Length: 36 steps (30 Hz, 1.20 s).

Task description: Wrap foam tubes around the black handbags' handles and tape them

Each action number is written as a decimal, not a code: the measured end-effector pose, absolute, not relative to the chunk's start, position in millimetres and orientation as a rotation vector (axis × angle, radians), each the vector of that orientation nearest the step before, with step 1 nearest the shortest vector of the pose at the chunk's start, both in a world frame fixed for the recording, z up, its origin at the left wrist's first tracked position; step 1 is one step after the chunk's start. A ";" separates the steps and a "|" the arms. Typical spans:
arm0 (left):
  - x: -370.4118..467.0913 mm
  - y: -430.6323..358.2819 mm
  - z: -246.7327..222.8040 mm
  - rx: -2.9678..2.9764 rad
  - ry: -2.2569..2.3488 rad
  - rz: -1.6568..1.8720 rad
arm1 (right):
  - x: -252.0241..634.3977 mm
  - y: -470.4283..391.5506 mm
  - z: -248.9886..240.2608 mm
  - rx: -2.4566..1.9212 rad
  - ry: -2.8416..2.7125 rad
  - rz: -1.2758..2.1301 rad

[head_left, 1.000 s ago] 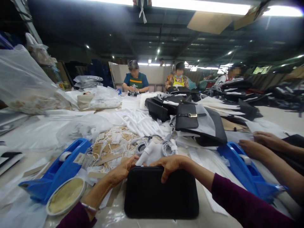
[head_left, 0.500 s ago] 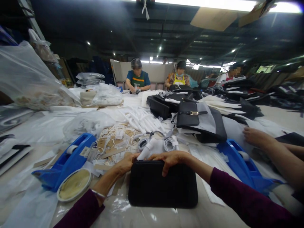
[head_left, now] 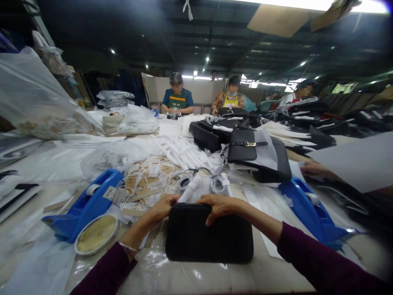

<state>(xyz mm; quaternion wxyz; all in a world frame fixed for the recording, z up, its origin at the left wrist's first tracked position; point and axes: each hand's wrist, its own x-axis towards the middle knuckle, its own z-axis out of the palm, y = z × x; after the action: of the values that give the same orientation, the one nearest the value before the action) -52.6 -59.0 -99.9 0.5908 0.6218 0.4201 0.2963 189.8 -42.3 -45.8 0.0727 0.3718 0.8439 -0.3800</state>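
Note:
A black bag (head_left: 209,241) with rounded corners lies in front of me on the table. My right hand (head_left: 219,206) grips its top edge, thumb on the near face and fingers over the far side. At the bag's top left corner is my left hand (head_left: 166,205), its fingers bent and partly hidden behind the corner; what they hold cannot be made out. Just behind the bag, white wrapped straps (head_left: 196,190) stick up, with a coiled wrapped cord (head_left: 217,185) at their right.
Blue tape dispensers stand left (head_left: 89,205) and right (head_left: 313,213). A round dish (head_left: 96,234), a pile of tags (head_left: 147,184) and a flapped black bag (head_left: 260,155) lie around. A co-worker's hand (head_left: 317,169) is at the right, by a white sheet (head_left: 356,159); people sit opposite.
My right hand has shifted slightly left along the bag's top edge. At the right, the co-worker's arm has moved and a large white sheet has come into view.

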 end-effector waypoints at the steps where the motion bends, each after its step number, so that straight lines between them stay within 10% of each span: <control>1: -53.4 -59.9 -103.1 1.409 0.973 0.712 | 190.5 -46.6 -45.3 1.208 2.531 -1.045; 36: 33.1 -48.2 -69.8 2.058 2.145 0.843 | 200.2 -71.0 -68.1 1.636 2.643 -0.486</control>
<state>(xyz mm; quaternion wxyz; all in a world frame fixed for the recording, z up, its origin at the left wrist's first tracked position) 33.1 -48.2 -69.8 0.0260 0.6659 0.6939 0.2729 200.2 -71.0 -68.1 -0.0022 0.5201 0.8400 -0.1544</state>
